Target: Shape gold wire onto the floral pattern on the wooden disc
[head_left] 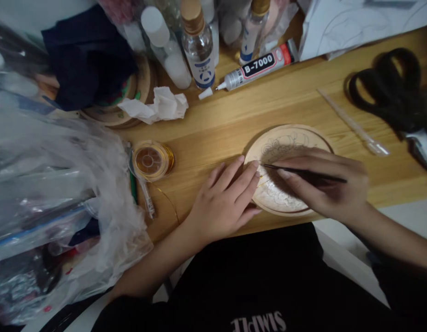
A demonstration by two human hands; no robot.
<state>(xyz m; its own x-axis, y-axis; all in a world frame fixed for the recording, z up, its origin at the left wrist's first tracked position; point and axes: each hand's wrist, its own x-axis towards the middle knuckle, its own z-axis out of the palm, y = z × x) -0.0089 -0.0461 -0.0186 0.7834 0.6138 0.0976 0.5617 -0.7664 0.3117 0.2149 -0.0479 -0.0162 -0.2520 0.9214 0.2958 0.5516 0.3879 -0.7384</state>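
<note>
A round pale wooden disc (324, 138) with a pencil-like line drawing lies near the table's front edge. My left hand (225, 198) rests on its left rim, fingers stretched out, the fingertips touching the surface. Held like a pen in my right hand (331, 182) are slim black tweezers (303, 171), their tip just beside my left fingertips. Short bits of gold wire (263, 183) show on the disc by the tip. The right hand's shadow and fingers hide part of the drawing. A spool of gold wire (153, 160) stands left of my left hand, with a loose strand (168, 197) trailing off it.
Behind the disc lie a B-7000 glue tube (258, 64), its white cap (205, 93) and crumpled tissue (158, 106). Bottles (198, 46) line the back. To the right are a clear dropper (355, 122) and black-handled scissors (386, 87). Plastic bags (106, 184) crowd the left.
</note>
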